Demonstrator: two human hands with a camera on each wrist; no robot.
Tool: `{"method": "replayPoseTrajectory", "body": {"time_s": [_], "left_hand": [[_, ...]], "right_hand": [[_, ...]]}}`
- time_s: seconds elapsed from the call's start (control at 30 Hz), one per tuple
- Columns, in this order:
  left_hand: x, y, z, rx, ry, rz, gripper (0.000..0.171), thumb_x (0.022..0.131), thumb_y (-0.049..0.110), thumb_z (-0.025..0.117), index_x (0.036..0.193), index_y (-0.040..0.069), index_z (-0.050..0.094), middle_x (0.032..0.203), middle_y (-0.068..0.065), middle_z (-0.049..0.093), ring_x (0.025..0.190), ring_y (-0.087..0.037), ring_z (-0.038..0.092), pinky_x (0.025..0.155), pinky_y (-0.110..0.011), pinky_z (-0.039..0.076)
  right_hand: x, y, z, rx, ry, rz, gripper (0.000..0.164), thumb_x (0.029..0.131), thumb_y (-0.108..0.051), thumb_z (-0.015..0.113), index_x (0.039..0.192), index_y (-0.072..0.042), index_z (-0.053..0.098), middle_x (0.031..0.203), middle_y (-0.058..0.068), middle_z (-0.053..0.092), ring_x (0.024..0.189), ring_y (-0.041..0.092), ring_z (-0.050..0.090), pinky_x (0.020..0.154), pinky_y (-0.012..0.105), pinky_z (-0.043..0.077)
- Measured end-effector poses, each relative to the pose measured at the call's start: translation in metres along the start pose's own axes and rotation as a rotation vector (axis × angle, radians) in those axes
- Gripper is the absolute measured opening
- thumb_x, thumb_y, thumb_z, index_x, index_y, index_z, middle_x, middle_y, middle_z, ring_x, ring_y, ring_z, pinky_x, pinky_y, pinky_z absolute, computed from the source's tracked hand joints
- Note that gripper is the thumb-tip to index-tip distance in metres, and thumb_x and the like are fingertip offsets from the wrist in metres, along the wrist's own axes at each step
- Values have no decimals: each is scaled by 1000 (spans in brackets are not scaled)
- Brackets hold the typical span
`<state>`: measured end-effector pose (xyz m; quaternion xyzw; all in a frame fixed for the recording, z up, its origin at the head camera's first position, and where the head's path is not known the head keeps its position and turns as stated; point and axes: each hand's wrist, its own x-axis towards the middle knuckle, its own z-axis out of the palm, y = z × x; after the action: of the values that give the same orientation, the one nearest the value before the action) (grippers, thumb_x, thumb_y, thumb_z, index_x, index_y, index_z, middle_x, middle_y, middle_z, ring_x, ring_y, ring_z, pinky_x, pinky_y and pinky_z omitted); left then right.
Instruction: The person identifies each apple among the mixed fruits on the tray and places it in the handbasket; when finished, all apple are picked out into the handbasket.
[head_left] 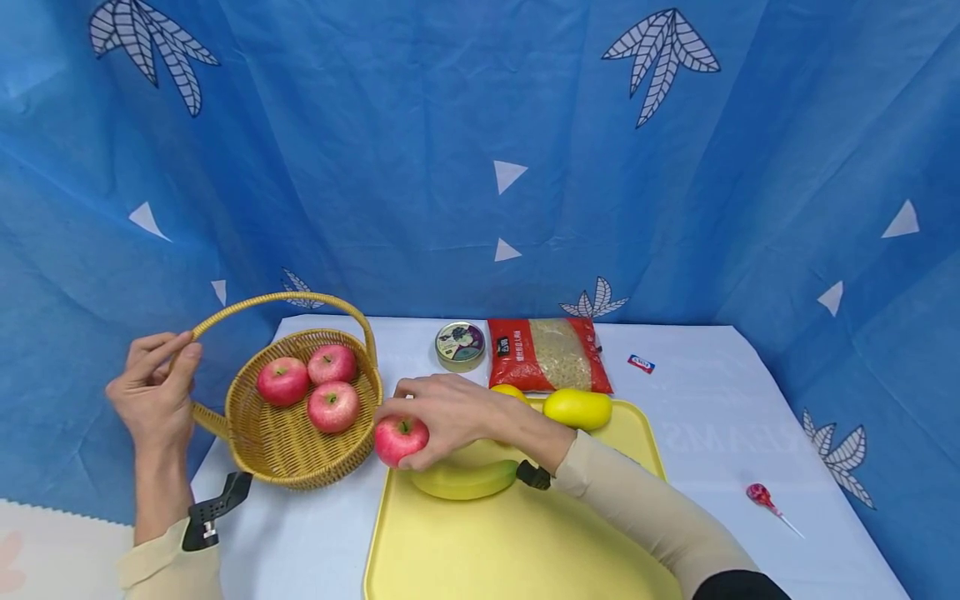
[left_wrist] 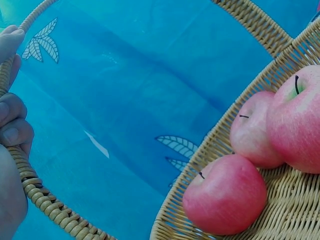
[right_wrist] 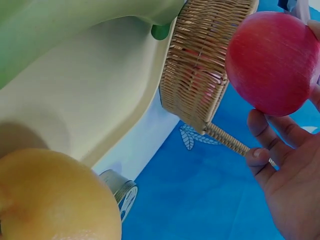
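My left hand (head_left: 159, 379) grips the arched handle (head_left: 281, 297) of a wicker basket (head_left: 300, 462) on the left of the table. Inside the basket lie three red apples (head_left: 333, 407), grouped toward its back; they show large in the left wrist view, where fingers (left_wrist: 15, 112) curl round the handle. Another red apple (head_left: 401, 440) is held by my right hand (head_left: 442, 412), just right of the basket's rim and over the left edge of a yellow tray (head_left: 517, 542). In the right wrist view the apple (right_wrist: 274, 62) sits against the fingertips. A banana (head_left: 465, 481) lies on the tray under that hand.
At the tray's back are a yellow mango-shaped fruit (head_left: 577, 408) and a round orange-yellow fruit (right_wrist: 55, 200), partly hidden by the right arm. Behind stand a round tin (head_left: 460, 345) and a red pasta bag (head_left: 551, 356). A small packet (head_left: 641, 363) and a lollipop (head_left: 760, 495) lie right.
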<state>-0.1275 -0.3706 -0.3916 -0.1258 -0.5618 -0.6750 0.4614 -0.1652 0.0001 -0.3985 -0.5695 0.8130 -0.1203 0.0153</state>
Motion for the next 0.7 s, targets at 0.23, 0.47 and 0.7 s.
{"method": "replayPoseTrajectory", "body": {"time_s": [0.23,0.47,0.7], "left_hand": [[1,1,1,7,-1,7,22,83,-20,69,103,-27,63,95,-12,64,48,-8,44,45,-14,33],[1,-1,-1,8,2,4,21,83,-20,69,103,-27,64,94,-11,64,49,-9,44,45,-15,32],[0,-2,-2,-10,-4,5,21,83,-20,68,103,-27,63,95,-12,64,49,-9,43,45,-15,31]], "right_hand": [[5,-4,1,-5,5,-8,57,82,-69,63,132,-44,53,108,-17,48,86,-1,48,75,19,41],[15,-9,-1,13,-1,-8,62,82,-71,62,136,-43,52,111,-16,49,89,-2,48,79,19,41],[28,-17,-4,-4,-3,-5,64,82,-71,61,139,-43,50,110,-16,47,88,-1,46,77,18,41]]}}
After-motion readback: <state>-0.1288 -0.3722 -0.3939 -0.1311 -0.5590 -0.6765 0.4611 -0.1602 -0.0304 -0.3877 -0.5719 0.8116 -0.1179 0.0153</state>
